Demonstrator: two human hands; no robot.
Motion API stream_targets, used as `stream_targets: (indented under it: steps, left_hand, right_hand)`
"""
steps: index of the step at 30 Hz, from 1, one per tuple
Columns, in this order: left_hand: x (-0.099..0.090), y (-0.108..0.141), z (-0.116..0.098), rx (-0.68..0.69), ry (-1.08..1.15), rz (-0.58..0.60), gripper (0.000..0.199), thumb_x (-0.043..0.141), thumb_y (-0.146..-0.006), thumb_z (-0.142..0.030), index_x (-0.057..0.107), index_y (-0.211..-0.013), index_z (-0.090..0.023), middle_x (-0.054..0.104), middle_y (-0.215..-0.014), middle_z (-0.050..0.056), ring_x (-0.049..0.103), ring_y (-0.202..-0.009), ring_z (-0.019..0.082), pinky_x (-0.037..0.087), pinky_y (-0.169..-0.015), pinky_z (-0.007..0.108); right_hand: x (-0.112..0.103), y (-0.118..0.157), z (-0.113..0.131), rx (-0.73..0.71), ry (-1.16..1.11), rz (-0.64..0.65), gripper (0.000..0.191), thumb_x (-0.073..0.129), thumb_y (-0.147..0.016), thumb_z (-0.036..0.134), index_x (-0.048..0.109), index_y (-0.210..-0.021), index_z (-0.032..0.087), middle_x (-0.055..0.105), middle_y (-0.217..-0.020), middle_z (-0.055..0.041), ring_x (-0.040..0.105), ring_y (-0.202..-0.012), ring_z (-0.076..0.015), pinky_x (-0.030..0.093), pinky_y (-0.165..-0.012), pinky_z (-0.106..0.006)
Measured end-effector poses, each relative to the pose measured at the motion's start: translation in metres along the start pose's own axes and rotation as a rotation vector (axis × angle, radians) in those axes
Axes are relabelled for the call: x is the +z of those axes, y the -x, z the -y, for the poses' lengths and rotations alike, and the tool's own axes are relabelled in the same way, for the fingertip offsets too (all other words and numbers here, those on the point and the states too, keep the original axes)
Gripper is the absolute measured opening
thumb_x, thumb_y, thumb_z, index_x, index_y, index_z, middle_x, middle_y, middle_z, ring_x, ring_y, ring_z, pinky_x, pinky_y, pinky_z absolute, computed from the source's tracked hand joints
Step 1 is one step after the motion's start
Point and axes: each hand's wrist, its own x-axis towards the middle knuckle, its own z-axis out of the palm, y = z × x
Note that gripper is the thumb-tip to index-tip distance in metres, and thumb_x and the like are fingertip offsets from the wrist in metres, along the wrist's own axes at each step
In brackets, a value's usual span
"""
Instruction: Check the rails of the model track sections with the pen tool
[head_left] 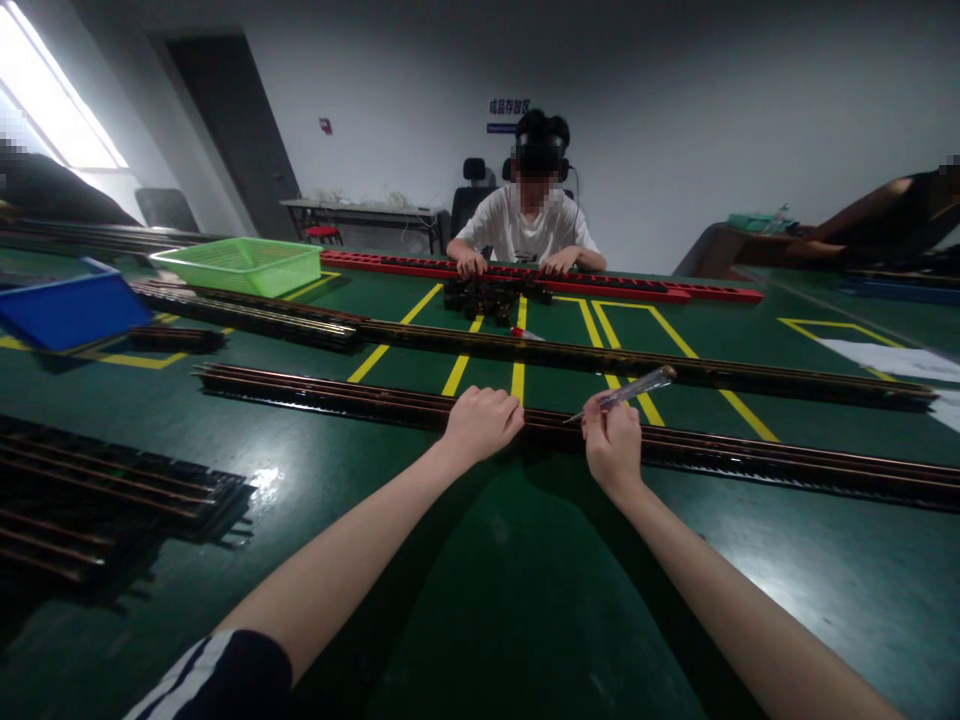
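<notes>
Across the green table [510, 560]: yellow stripes make boxes on the dark, shiny top, and light gleams on it in spots.
Nearest long rail [757, 460]: it lies flat from left to right, with both hands near its middle.
Left hand [484, 422]: curled up on the rail; I cannot tell if it grips it.
Right hand [616, 445]: wrapped around a screwdriver [639, 387] with a see-through handle, the thin tip down by the rail.
Left side: a green basket [277, 272], a blue bin [67, 308] and more dark rails [112, 470].
Far side: a person in a white shirt [540, 230] sits behind a long red strip [660, 293].
Back of the room: a pale wall [735, 120], a dark door [225, 110], a side table [375, 212] and a bright window [52, 80].
</notes>
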Motion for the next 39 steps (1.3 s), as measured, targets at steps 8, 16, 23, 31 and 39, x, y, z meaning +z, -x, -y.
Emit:
stream_targets:
  steps: [8, 16, 23, 31, 39]
  left_hand:
    - [-0.001, 0.000, 0.000, -0.006, 0.013, 0.015, 0.040, 0.030, -0.094, -0.031, 0.066, -0.086, -0.015, 0.068, -0.081, 0.005, 0.061, -0.070, 0.013, 0.041, -0.065, 0.027]
    - [-0.001, 0.000, 0.000, -0.014, 0.007, 0.003, 0.039, 0.031, -0.094, -0.031, 0.066, -0.088, -0.015, 0.068, -0.084, 0.005, 0.060, -0.072, 0.013, 0.041, -0.066, 0.027]
    - [0.000, 0.000, -0.001, -0.020, -0.049, -0.003, 0.039, 0.032, -0.093, -0.031, 0.065, -0.084, -0.015, 0.066, -0.079, 0.006, 0.058, -0.070, 0.014, 0.040, -0.064, 0.026]
    - [0.000, -0.006, -0.005, -0.171, -0.008, 0.030, 0.041, 0.031, -0.092, -0.034, 0.064, -0.075, -0.015, 0.065, -0.075, 0.006, 0.057, -0.067, 0.014, 0.041, -0.060, 0.026]
    - [-0.008, -0.004, 0.006, -0.261, -0.007, 0.073, 0.039, 0.032, -0.089, -0.029, 0.061, -0.067, -0.015, 0.064, -0.071, 0.006, 0.058, -0.063, 0.015, 0.044, -0.059, 0.028]
  right_hand:
    - [0.000, 0.000, 0.000, -0.005, 0.003, 0.003, 0.039, 0.028, -0.091, 0.049, 0.044, -0.069, 0.021, 0.049, -0.051, -0.0006, 0.045, -0.052, -0.0184, 0.034, -0.061, -0.034]
    - [-0.001, 0.000, 0.002, -0.008, -0.002, 0.004, 0.039, 0.029, -0.091, 0.048, 0.044, -0.069, 0.021, 0.048, -0.051, 0.0001, 0.045, -0.051, -0.0173, 0.034, -0.061, -0.034]
    - [0.001, 0.001, -0.005, 0.028, -0.009, 0.020, 0.037, 0.029, -0.090, 0.050, 0.044, -0.071, 0.021, 0.049, -0.055, -0.0020, 0.047, -0.055, -0.0191, 0.034, -0.057, -0.032]
    - [0.003, 0.001, -0.003, 0.076, -0.122, 0.074, 0.031, 0.033, -0.090, 0.047, 0.045, -0.076, 0.022, 0.053, -0.054, -0.0002, 0.052, -0.054, -0.0179, 0.038, -0.057, -0.031]
    - [0.008, 0.001, 0.009, 0.072, -0.212, 0.157, 0.028, 0.036, -0.089, 0.045, 0.045, -0.078, 0.022, 0.058, -0.058, -0.0012, 0.056, -0.056, -0.0183, 0.042, -0.056, -0.030]
